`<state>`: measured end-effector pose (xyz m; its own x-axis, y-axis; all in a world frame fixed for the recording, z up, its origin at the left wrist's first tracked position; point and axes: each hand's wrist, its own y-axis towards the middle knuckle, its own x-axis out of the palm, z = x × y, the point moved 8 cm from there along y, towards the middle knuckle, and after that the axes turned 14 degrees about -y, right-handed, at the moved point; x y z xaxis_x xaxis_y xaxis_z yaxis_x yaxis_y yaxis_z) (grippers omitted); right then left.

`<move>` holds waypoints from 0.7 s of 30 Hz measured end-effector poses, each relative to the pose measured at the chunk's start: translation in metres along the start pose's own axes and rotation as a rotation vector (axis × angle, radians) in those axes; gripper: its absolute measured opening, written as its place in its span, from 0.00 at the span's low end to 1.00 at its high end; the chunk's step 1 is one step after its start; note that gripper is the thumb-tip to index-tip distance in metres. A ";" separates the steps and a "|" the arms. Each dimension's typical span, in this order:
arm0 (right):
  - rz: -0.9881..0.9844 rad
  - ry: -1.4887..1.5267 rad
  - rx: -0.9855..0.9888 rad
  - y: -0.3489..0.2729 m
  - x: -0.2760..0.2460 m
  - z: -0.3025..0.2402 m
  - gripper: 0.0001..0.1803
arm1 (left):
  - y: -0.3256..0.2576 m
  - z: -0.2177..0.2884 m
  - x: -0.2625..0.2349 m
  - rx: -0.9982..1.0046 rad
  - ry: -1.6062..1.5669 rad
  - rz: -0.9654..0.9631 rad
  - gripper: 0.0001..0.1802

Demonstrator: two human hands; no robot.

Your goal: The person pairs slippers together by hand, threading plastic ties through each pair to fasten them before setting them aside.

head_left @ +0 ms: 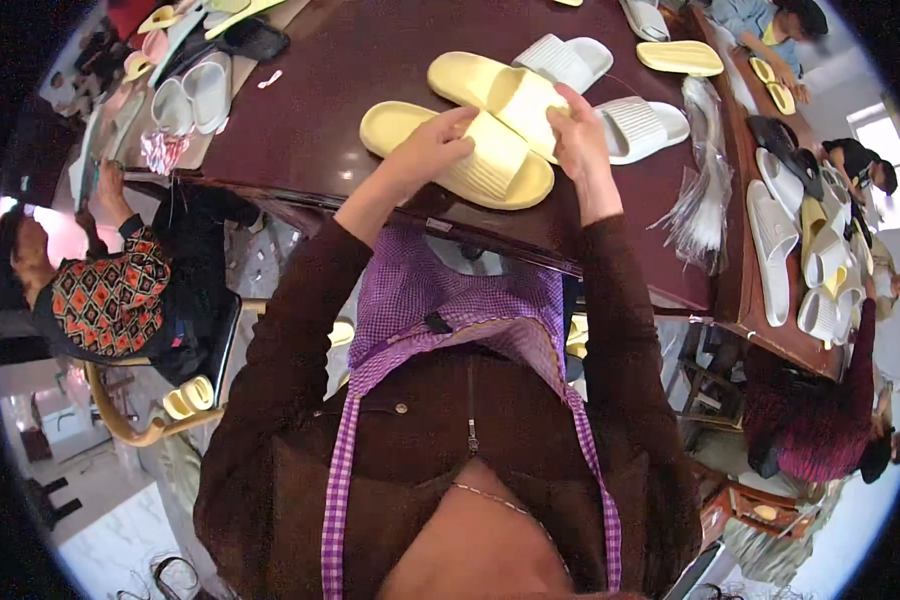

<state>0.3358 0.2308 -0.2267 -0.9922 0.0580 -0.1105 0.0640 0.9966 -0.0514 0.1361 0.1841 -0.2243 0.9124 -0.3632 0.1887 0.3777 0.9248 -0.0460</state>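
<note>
Two pale yellow slide slippers lie side by side at a slant on the dark red table in front of me. My left hand (432,150) is closed at the ribbed strap of the near slipper (500,165), thumb and fingertips drawn together at its opening. At the far slipper (467,78), my right hand (580,142) grips the front end by the strap, thumb on top; its other fingers are partly hidden. Just beyond them rest a light grey slipper (585,60) and, by my right wrist, another grey slipper (650,130).
Right of my hand lies a bundle of clear plastic strands (705,175). A yellow sole-up slipper (678,58) sits at the far right. Grey slippers (208,92) and pink-white tags (164,150) are at left. Co-workers sit on both sides; a side table (750,290) holds more slippers.
</note>
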 end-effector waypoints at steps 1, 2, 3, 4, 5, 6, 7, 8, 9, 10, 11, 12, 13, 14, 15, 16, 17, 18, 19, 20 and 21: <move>-0.047 -0.184 0.037 0.000 0.003 0.003 0.26 | 0.001 0.002 -0.001 0.000 0.004 -0.010 0.25; -0.026 -0.183 0.039 -0.003 -0.001 0.002 0.26 | 0.004 0.001 -0.010 -0.028 0.052 -0.001 0.25; 0.028 -0.358 -0.031 -0.007 -0.004 -0.008 0.25 | 0.007 0.001 -0.021 -0.054 0.101 0.009 0.25; 0.086 -0.533 -0.096 -0.012 -0.006 -0.017 0.23 | 0.013 0.001 -0.031 -0.078 0.152 0.014 0.26; 0.142 -0.712 -0.162 -0.016 -0.008 -0.027 0.22 | 0.021 -0.002 -0.044 -0.073 0.156 -0.010 0.26; 0.163 -0.715 -0.158 -0.021 -0.010 -0.027 0.22 | 0.028 0.010 -0.054 0.169 0.515 -0.017 0.25; 0.269 -0.773 -0.347 -0.033 -0.012 -0.043 0.20 | 0.031 0.017 -0.054 0.422 0.866 -0.023 0.24; 0.379 -0.834 -0.529 -0.049 -0.018 -0.053 0.18 | 0.038 0.015 -0.048 0.432 0.857 -0.054 0.24; 0.487 -0.896 -0.713 -0.069 -0.023 -0.063 0.16 | 0.042 0.021 -0.035 0.530 1.007 -0.077 0.23; 0.512 -0.911 -0.698 -0.080 -0.033 -0.060 0.16 | 0.044 0.025 -0.022 0.632 1.153 -0.098 0.21; 0.480 -0.895 -0.695 -0.093 -0.039 -0.056 0.14 | 0.046 0.025 -0.011 0.736 1.297 -0.111 0.20; 0.446 -0.878 -0.691 -0.104 -0.044 -0.052 0.12 | 0.053 0.022 -0.006 0.748 1.284 -0.132 0.20; 0.409 -0.856 -0.690 -0.111 -0.047 -0.049 0.11 | 0.060 0.018 -0.003 0.766 1.294 -0.183 0.19; 0.422 -0.864 -0.681 -0.117 -0.057 -0.046 0.11 | 0.066 0.014 0.000 0.782 1.303 -0.233 0.18; 0.436 -0.910 -0.667 -0.124 -0.072 -0.043 0.10 | 0.070 0.008 0.003 0.796 1.313 -0.279 0.17; 0.455 -0.959 -0.644 -0.133 -0.092 -0.038 0.10 | 0.073 0.005 0.009 0.801 1.302 -0.300 0.17; 0.472 -1.005 -0.621 -0.141 -0.111 -0.032 0.09 | 0.081 0.002 0.012 0.672 1.206 -0.340 0.16; 0.498 -1.038 -0.566 -0.145 -0.132 -0.024 0.09 | 0.086 -0.002 0.012 0.539 1.113 -0.370 0.15; 0.520 -1.069 -0.511 -0.147 -0.154 -0.016 0.09 | 0.089 -0.007 0.011 0.404 1.021 -0.394 0.15; 0.528 -1.070 -0.497 -0.151 -0.174 -0.011 0.09 | 0.089 -0.007 0.016 0.401 1.019 -0.410 0.15; 0.573 -1.112 -0.463 -0.154 -0.193 -0.007 0.09 | 0.092 -0.009 0.006 0.231 0.682 -0.306 0.13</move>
<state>0.5166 0.0663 -0.1905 -0.2082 0.6156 -0.7600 0.1783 0.7879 0.5894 0.1775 0.2663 -0.2368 0.6964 -0.5266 -0.4875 0.6543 0.7450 0.1299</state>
